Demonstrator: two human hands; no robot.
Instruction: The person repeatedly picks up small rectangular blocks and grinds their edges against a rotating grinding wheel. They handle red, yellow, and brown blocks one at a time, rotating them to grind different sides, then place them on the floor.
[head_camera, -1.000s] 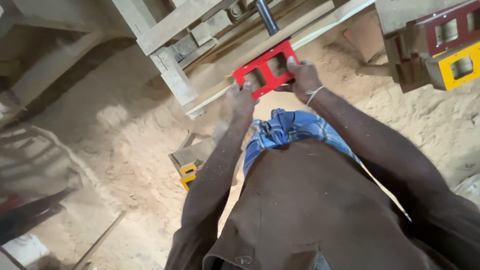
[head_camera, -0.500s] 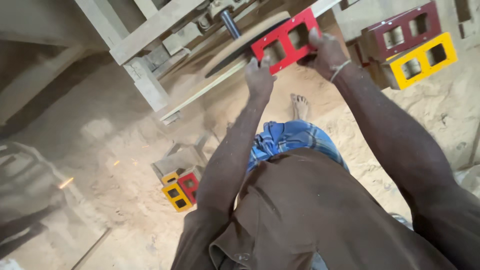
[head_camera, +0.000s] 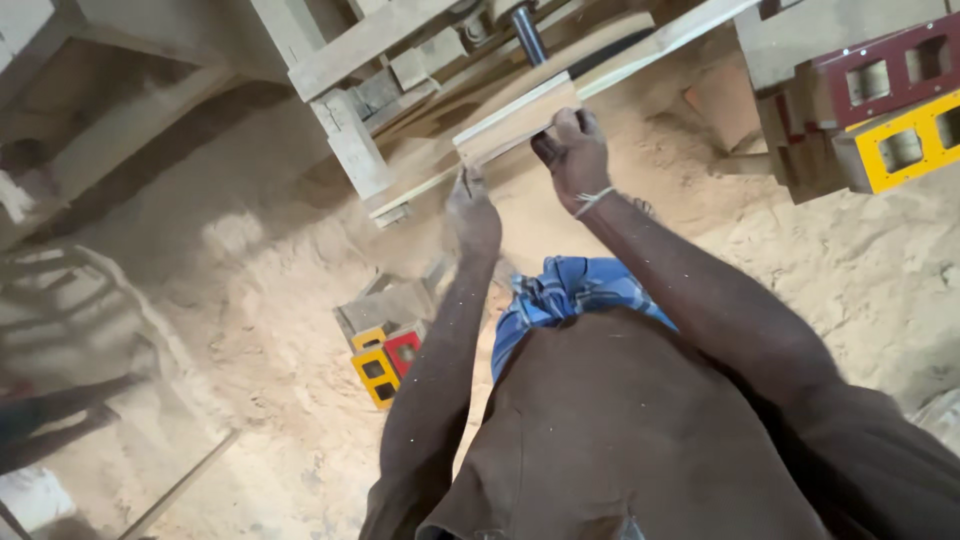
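Both hands hold a pale flat rectangular piece (head_camera: 515, 122) up against the slanted wooden planks of a bench (head_camera: 640, 50). My left hand (head_camera: 472, 208) grips its lower left end with the fingers closed on the edge. My right hand (head_camera: 572, 152), with a thin band on the wrist, clasps its right end from below. Only the pale face of the piece shows, and no red is visible on it.
A dark metal rod (head_camera: 528, 35) sticks out of the wooden frame (head_camera: 345, 150) above the hands. Red (head_camera: 880, 75) and yellow (head_camera: 900, 150) hollow moulds stand at the right. Small yellow and red blocks (head_camera: 385, 362) lie on the sandy ground (head_camera: 260, 300).
The piece in my hands showed a red face with two openings before; it has turned and now shows a pale flat side. Both hands stay on its ends.
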